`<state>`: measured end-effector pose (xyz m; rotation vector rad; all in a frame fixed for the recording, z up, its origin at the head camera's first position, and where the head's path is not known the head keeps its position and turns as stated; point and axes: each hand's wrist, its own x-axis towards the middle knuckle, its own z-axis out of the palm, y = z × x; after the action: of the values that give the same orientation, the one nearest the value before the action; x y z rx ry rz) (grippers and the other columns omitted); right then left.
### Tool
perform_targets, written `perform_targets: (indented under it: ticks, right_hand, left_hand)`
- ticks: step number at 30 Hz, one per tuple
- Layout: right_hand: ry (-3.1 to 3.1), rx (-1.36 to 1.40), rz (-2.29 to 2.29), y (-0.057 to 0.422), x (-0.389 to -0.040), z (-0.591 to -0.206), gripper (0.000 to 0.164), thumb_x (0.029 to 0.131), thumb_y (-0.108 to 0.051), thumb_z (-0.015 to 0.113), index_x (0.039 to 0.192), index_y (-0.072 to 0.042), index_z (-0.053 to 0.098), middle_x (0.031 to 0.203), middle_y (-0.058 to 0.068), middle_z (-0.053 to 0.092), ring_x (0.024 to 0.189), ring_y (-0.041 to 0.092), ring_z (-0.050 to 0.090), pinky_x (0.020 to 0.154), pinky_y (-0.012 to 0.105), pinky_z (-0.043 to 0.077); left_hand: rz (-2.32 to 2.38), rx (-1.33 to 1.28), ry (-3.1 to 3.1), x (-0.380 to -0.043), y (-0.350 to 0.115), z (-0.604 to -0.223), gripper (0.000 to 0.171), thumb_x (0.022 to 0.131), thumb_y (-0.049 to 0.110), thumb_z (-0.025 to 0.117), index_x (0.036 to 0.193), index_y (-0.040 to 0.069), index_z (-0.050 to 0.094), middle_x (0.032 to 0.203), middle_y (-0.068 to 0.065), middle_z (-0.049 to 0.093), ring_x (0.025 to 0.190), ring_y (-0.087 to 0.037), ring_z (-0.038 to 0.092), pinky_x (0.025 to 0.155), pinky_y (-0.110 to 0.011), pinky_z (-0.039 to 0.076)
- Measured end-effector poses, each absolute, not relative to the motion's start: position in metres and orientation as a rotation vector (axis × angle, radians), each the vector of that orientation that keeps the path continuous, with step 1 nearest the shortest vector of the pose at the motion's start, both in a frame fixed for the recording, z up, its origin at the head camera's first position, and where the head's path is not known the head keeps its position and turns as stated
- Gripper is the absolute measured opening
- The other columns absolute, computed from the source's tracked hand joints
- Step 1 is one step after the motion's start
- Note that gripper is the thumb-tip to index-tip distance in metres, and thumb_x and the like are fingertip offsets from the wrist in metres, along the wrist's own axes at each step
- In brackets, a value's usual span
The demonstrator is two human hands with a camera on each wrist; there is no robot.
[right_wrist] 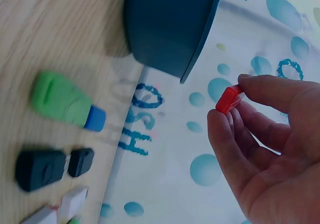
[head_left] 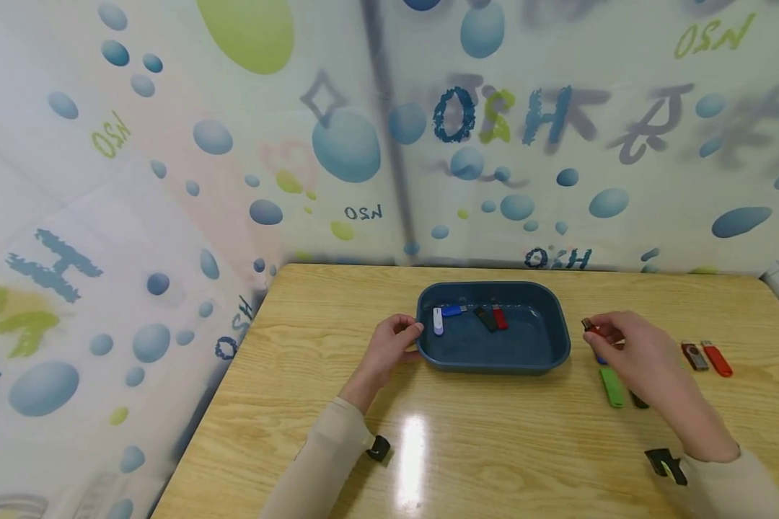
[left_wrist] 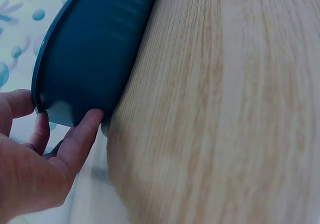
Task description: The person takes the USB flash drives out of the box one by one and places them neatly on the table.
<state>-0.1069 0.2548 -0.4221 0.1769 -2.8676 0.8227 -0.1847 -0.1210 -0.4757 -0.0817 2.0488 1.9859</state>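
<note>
At the left end of the dark blue tray (head_left: 477, 351), my left hand (head_left: 389, 346) grips its rim and outer wall; the fingertips also show there in the left wrist view. To the right of the tray, my right hand (head_left: 645, 357) pinches a red USB stick (right_wrist: 229, 99) between thumb and fingertips, raised over the table. Inside the tray lie a white USB stick (head_left: 438, 322), a blue one (head_left: 452, 311), a black one (head_left: 485, 319) and a red one (head_left: 499, 317). Below the right hand are a green USB stick (right_wrist: 60, 101) and a black one (right_wrist: 41, 169).
Farther right on the wooden table (head_left: 513, 447) lie a red-and-grey swivel USB stick (head_left: 694, 356) and another red stick (head_left: 718, 360). A white stick (right_wrist: 42, 216) is partly cut off in the right wrist view. A patterned wall covering (head_left: 402, 216) stands behind the table.
</note>
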Motion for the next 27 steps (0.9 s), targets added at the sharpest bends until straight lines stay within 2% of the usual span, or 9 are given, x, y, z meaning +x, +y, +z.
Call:
perform_targets:
  ticks: [8, 16, 23, 27]
  right_hand:
    - [-2.877, 0.157, 0.755, 0.275, -0.097, -0.426, 0.035, 0.095, -0.016, 0.076, 0.12, 0.007, 0.068, 0.096, 0.016, 0.069, 0.084, 0.036, 0.068, 0.057, 0.037, 0.052]
    - [-2.931, 0.048, 0.726, 0.295, -0.088, -0.43, 0.037, 0.098, -0.019, 0.072, 0.122, 0.008, 0.066, 0.1, 0.022, 0.07, 0.086, 0.041, 0.068, 0.058, 0.045, 0.053]
    - [-2.968, -0.01, 0.713, 0.311, -0.084, -0.432, 0.035, 0.1, -0.015, 0.07, 0.119, 0.013, 0.064, 0.091, 0.018, 0.069, 0.079, 0.037, 0.067, 0.053, 0.039, 0.049]
    - [-2.993, -0.049, 0.696, 0.321, -0.082, -0.435, 0.035, 0.099, -0.014, 0.07, 0.118, 0.015, 0.064, 0.094, 0.023, 0.07, 0.079, 0.039, 0.067, 0.053, 0.041, 0.051]
  left_hand:
    - [1.989, -0.073, 2.047, -0.184, -0.121, -0.476, 0.021, 0.104, 0.014, 0.062, 0.114, -0.004, 0.059, 0.104, -0.009, 0.055, 0.09, -0.019, 0.058, 0.082, -0.04, 0.063]
    - [1.987, -0.07, 2.045, -0.184, -0.121, -0.475, 0.023, 0.104, 0.015, 0.062, 0.115, -0.004, 0.058, 0.107, -0.01, 0.056, 0.092, -0.02, 0.058, 0.083, -0.04, 0.063]
    - [1.975, -0.074, 2.04, -0.185, -0.122, -0.475, 0.025, 0.104, 0.015, 0.062, 0.117, -0.005, 0.058, 0.11, -0.012, 0.056, 0.094, -0.021, 0.059, 0.085, -0.042, 0.062]
    - [1.986, -0.075, 2.034, -0.185, -0.122, -0.476, 0.024, 0.104, 0.015, 0.062, 0.117, -0.005, 0.058, 0.109, -0.012, 0.056, 0.093, -0.021, 0.058, 0.084, -0.041, 0.062]
